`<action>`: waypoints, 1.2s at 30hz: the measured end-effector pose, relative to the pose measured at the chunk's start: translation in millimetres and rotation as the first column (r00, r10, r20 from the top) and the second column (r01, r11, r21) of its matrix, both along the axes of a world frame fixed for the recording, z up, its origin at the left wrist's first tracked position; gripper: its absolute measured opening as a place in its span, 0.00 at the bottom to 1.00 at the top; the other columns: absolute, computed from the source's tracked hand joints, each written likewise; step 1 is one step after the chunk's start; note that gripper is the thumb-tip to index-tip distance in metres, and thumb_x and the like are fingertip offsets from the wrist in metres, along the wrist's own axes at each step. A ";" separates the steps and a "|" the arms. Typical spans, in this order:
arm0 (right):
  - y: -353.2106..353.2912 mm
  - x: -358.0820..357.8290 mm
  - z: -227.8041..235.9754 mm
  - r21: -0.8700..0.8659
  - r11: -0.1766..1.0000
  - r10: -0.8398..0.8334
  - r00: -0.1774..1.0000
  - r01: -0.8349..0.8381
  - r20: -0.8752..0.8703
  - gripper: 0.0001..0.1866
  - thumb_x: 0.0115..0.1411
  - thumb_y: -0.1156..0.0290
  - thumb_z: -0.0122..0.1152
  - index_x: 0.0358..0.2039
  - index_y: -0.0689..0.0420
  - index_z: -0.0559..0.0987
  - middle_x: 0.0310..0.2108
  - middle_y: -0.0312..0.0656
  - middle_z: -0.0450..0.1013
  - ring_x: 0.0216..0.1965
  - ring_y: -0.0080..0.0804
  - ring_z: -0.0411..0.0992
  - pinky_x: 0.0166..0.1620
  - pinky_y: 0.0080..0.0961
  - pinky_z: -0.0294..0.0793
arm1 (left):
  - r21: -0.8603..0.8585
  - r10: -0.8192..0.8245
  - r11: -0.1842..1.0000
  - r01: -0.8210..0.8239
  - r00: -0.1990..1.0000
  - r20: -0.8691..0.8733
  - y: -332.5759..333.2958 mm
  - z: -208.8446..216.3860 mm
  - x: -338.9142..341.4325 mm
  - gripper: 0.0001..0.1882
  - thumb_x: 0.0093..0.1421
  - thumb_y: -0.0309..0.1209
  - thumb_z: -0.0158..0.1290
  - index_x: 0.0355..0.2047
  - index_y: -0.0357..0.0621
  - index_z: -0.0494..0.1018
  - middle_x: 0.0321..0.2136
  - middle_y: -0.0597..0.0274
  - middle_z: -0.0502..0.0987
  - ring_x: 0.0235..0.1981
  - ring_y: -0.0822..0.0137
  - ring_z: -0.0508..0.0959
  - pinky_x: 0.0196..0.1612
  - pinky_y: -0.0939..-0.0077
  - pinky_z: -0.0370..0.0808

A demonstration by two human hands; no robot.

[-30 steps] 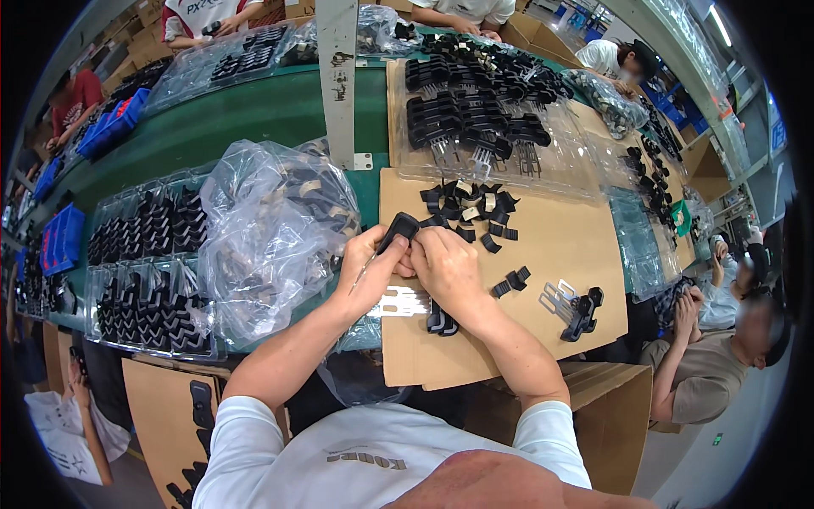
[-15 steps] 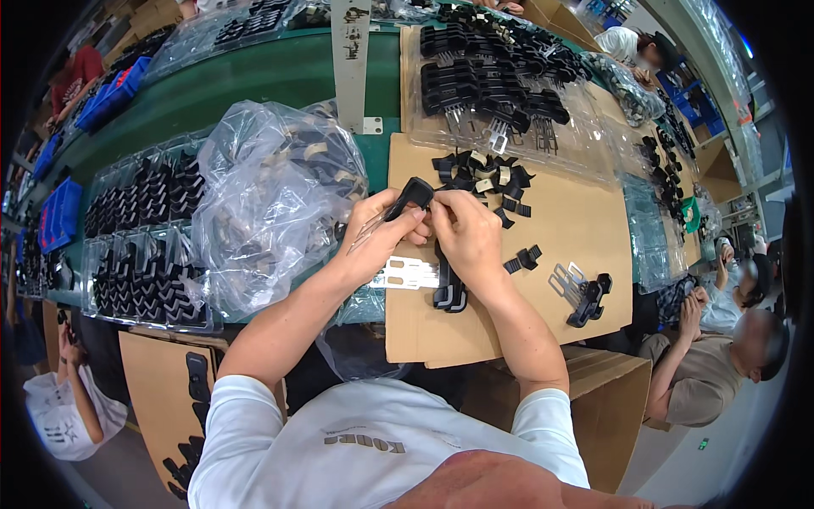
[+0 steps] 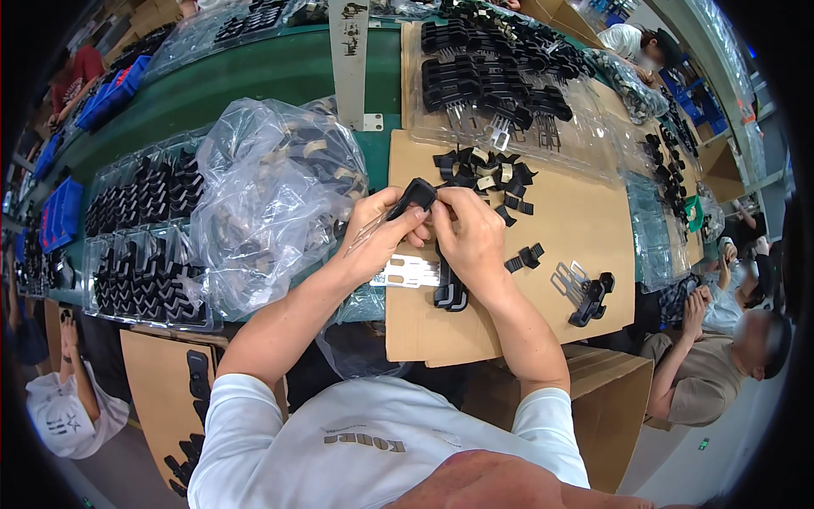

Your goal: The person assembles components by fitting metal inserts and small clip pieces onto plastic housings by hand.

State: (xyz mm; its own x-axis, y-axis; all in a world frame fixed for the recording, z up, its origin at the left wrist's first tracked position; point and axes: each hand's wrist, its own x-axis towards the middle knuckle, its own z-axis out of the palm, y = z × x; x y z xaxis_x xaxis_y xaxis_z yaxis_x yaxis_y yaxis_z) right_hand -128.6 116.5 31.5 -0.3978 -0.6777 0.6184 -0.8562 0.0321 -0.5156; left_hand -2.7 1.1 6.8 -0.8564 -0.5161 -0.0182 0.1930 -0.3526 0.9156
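Observation:
My left hand (image 3: 373,222) is closed around a black plastic part with thin metal prongs (image 3: 415,195), its black head tilted up and its prongs running down along my palm. Against the head's right side, the fingertips of my right hand (image 3: 469,237) are pinched together; whatever is between them is hidden. Below my hands a similar part lies on the cardboard, with a flat slotted metal plate (image 3: 411,272) and a black body (image 3: 451,293) partly covered by my right hand. Small curved black clips (image 3: 514,197), some with tan pads, are scattered just beyond.
Another pronged black part (image 3: 591,299) rests at the cardboard's (image 3: 577,220) right. Clear trays of black parts stand at the back (image 3: 475,85) and left (image 3: 144,271). A clear plastic bag (image 3: 254,212) of clips bulges left of my hands. A metal post (image 3: 349,68) rises behind. Other people sit around.
My hands stay almost in place on the black part. My right fingers have shifted very slightly at its edge. Nothing else on the cardboard has visibly moved.

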 end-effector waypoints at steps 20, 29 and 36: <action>-5.3 -5.7 -12.4 -0.130 0.990 0.049 0.997 -0.057 -0.062 0.10 0.54 0.74 0.70 0.37 0.60 0.81 0.31 0.42 0.79 0.29 0.37 0.77 0.33 0.29 0.77 | -0.044 0.017 0.999 -0.015 0.999 0.044 -2.4 -2.5 1.0 0.07 0.72 0.29 0.52 0.45 0.38 0.74 0.26 0.61 0.77 0.24 0.73 0.74 0.29 0.82 0.73; 2.6 -7.9 -8.2 -0.145 0.986 0.115 0.968 -0.084 0.224 0.06 0.59 0.76 0.67 0.37 0.60 0.81 0.30 0.40 0.79 0.28 0.32 0.75 0.32 0.26 0.75 | 0.008 0.041 0.999 -0.041 0.999 0.027 -0.5 1.7 -3.3 0.07 0.72 0.30 0.53 0.42 0.39 0.75 0.27 0.63 0.77 0.23 0.75 0.73 0.26 0.83 0.70; 0.0 -7.7 -6.6 -0.100 0.986 0.158 0.951 -0.136 0.265 0.05 0.60 0.77 0.67 0.37 0.61 0.81 0.28 0.40 0.80 0.25 0.30 0.74 0.32 0.25 0.75 | 0.060 0.007 0.998 -0.008 1.000 0.009 -3.3 5.1 -0.8 0.06 0.71 0.29 0.53 0.41 0.39 0.74 0.27 0.63 0.76 0.23 0.74 0.72 0.26 0.83 0.70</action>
